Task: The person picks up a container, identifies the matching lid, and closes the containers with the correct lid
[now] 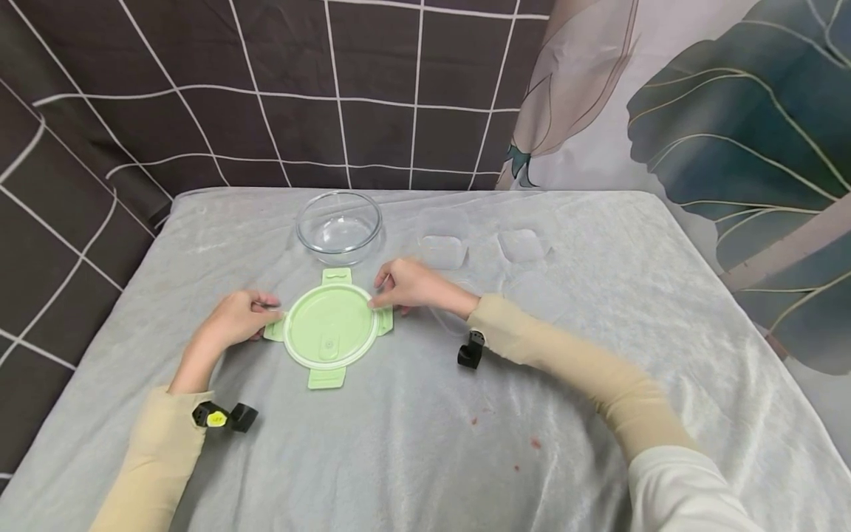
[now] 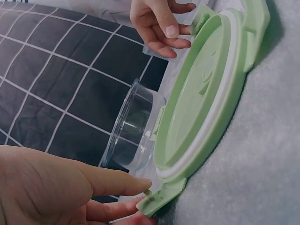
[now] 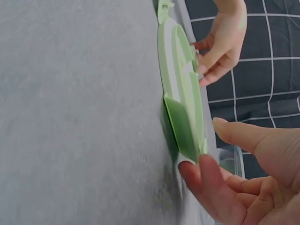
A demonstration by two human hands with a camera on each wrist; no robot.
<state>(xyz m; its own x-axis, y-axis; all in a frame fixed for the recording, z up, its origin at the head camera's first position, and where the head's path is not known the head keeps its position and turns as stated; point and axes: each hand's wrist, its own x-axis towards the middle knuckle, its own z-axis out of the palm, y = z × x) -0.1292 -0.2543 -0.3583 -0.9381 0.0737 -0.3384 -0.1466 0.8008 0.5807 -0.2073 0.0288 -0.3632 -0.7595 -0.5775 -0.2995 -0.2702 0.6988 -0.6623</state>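
A round light-green container lid (image 1: 332,321) with a white seal ring and side flaps lies on the grey cloth, its ring facing up. At its left flap, my left hand (image 1: 238,319) pinches the flap between thumb and fingers. On the opposite side my right hand (image 1: 414,284) is at the right flap (image 3: 180,126). In the right wrist view, its fingertips touch the end of that flap while the thumb stands apart. Behind the lid stands a round clear glass bowl (image 1: 339,229), open side up.
Two clear plastic pieces, one nearer the bowl (image 1: 444,251) and one farther right (image 1: 521,245), lie behind my right hand. Grey cloth (image 1: 412,443) covers the table. Dark checked fabric (image 1: 286,89) hangs behind it, and a leaf-patterned curtain (image 1: 731,148) hangs at the right.
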